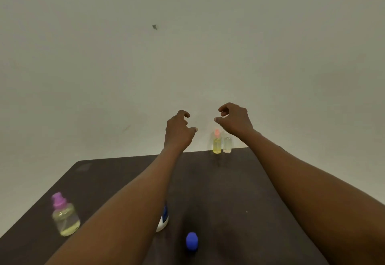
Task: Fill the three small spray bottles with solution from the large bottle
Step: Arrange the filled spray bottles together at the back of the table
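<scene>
Both my arms stretch forward over a dark table (229, 192). My left hand (180, 131) and my right hand (235, 119) hover in the air above the far edge, fingers curled apart, holding nothing. Below my right hand stand a small bottle with an orange spray top (217, 142) holding yellow liquid and a small clear bottle without a top (227, 145). At the near left stands a small bottle with a purple spray top (65, 215) holding pale yellow liquid. A white and blue object (163, 221) is mostly hidden behind my left forearm. A blue cap (191, 241) sits near the front.
A plain pale wall (187, 46) rises behind the table's far edge. The table's left corner (80, 163) is rounded.
</scene>
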